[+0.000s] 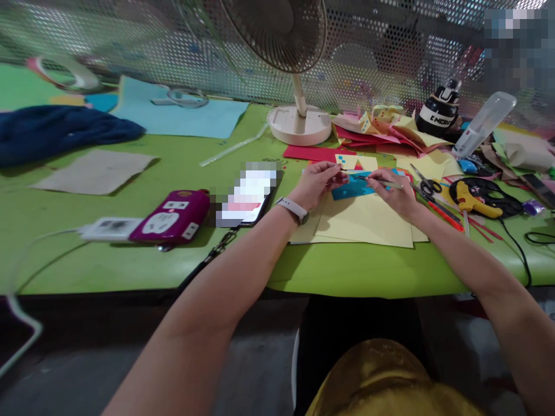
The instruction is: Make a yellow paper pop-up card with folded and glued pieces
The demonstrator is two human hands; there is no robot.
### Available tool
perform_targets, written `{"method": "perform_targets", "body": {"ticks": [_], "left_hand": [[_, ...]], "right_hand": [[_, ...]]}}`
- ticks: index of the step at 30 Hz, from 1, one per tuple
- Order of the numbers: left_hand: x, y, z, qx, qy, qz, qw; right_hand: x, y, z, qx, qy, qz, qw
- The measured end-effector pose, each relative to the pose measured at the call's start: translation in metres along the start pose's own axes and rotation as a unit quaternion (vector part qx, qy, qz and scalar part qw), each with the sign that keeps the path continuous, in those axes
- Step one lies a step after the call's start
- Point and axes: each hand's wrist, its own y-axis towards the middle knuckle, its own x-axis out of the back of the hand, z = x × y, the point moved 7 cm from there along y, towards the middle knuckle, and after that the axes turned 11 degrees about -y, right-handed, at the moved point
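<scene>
My left hand, with a watch on its wrist, is closed in a pinch above the left edge of a blue sheet of paper. What lies between its fingertips is too small to make out. Closed around a slim pen-like tool, my right hand is over the right part of that blue sheet. The tool's tip points left, toward my left hand. Beneath both hands lie pale yellow sheets. Just beyond them is a pale yellow piece with small blue squares and a red shape.
Right of the hands are scissors, red pens and a yellow-handled glue gun. A fan stands behind, beside heaped coloured paper. Left are a phone and a purple power bank with a cable.
</scene>
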Motion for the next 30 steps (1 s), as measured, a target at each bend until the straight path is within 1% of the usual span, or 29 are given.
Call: {"method": "perform_targets", "body": {"ticks": [3, 6, 10, 14, 17, 22, 25, 30], "left_hand": [[-0.001, 0.000, -0.001, -0.006, 0.003, 0.002, 1.000], [-0.003, -0.002, -0.004, -0.016, 0.016, 0.008, 1.000], [-0.010, -0.006, -0.008, -0.032, 0.025, 0.037, 0.998], [-0.015, -0.009, -0.008, -0.039, 0.030, 0.058, 0.997], [-0.017, -0.009, -0.007, -0.042, 0.032, 0.070, 0.996], [-0.019, -0.010, -0.006, -0.041, 0.050, 0.086, 0.994], [-0.019, -0.010, -0.006, -0.042, 0.055, 0.093, 0.993], [-0.019, -0.008, -0.003, -0.054, 0.041, 0.126, 0.990]], "right_hand": [[0.010, -0.003, 0.011, 0.034, -0.021, -0.012, 0.999], [0.022, -0.005, 0.022, 0.072, -0.061, -0.037, 0.995], [0.032, -0.006, 0.029, 0.092, -0.093, -0.070, 0.989], [0.033, -0.006, 0.030, 0.096, -0.099, -0.074, 0.988], [0.031, -0.007, 0.032, 0.095, -0.105, -0.061, 0.988], [0.029, -0.006, 0.030, 0.074, -0.074, -0.044, 0.994], [0.027, -0.006, 0.028, 0.067, -0.082, -0.035, 0.994], [0.029, -0.008, 0.031, 0.095, -0.091, -0.051, 0.990]]}}
